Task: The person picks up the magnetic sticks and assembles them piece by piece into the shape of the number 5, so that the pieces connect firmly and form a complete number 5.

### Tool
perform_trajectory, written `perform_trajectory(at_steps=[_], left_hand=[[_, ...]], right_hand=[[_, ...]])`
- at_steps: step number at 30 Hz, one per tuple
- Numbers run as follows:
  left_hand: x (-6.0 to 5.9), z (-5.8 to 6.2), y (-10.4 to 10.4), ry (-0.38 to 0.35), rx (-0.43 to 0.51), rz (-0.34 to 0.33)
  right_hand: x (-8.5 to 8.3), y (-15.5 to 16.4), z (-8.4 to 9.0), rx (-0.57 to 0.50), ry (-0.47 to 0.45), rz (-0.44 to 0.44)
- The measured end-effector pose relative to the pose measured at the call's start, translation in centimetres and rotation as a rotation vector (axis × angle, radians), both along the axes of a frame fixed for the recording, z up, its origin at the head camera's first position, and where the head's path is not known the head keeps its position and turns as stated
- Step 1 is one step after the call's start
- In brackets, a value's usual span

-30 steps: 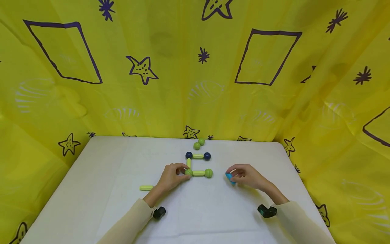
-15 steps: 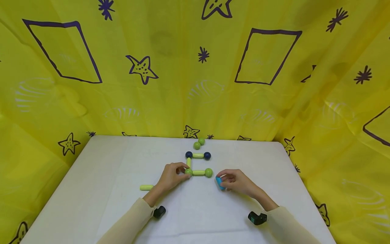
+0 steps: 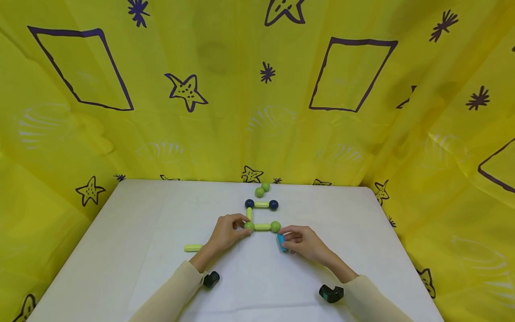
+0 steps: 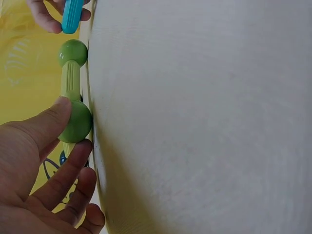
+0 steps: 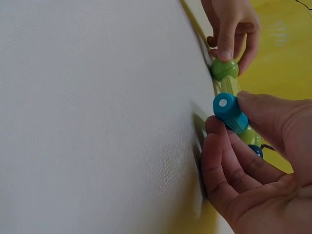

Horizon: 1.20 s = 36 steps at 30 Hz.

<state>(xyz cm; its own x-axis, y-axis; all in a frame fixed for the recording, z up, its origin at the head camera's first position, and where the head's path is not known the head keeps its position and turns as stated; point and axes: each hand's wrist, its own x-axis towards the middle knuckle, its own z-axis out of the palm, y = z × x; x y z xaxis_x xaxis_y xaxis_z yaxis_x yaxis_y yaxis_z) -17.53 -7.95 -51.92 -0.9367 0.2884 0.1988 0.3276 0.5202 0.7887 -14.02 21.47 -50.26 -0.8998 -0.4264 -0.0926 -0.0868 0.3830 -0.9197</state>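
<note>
Head view: we see diffuse light over the white desk (image 3: 120, 250) and yellow curtain (image 3: 225, 129), with faint shadows beside the sleeves (image 3: 169, 293). Wrist views: we find greyer tones, broad soft-edged shadows and, in the left, a glint on the far green ball (image 4: 73, 52).

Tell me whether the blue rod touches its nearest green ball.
Apart: the left wrist view shows a gap between the blue rod and the green ball.

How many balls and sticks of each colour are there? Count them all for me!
Green balls: 4
Dark blue balls: 2
Pale green sticks: 4
Bright blue stick: 1
Total: 11
</note>
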Motion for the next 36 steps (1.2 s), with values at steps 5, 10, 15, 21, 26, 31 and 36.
perform_trajectory(at_steps=[5, 10, 15, 21, 26, 31, 36], left_hand=[[-0.1, -0.1, 0.0, 0.009, 0.0, 0.002], [-0.1, -0.2, 0.0, 0.007, -0.004, 0.007], [-0.1, -0.3, 0.0, 0.011, -0.007, 0.005], [-0.2, -0.3, 0.0, 0.008, -0.005, 0.01], [-0.1, -0.2, 0.0, 0.01, -0.006, 0.008], [-0.1, -0.2, 0.0, 0.0, -0.01, 0.011], [-0.1, -0.1, 0.0, -0.016, -0.009, 0.014]], right_hand=[[-0.2, -0.6, -0.2, 0.02, -0.001, -0.027], [-0.3, -1.0, -0.2, 0.039, 0.008, -0.042], [-0.2, -1.2, -0.1, 0.03, 0.006, -0.056], [-0.2, -1.6, -0.3, 0.023, 0.015, -0.058], [-0.3, -2.0, -0.4, 0.045, 0.015, -0.076], [-0.1, -2.0, -0.4, 0.067, 0.036, -0.076], [0.0, -2.1, -0.2, 0.071, 0.045, -0.071]])
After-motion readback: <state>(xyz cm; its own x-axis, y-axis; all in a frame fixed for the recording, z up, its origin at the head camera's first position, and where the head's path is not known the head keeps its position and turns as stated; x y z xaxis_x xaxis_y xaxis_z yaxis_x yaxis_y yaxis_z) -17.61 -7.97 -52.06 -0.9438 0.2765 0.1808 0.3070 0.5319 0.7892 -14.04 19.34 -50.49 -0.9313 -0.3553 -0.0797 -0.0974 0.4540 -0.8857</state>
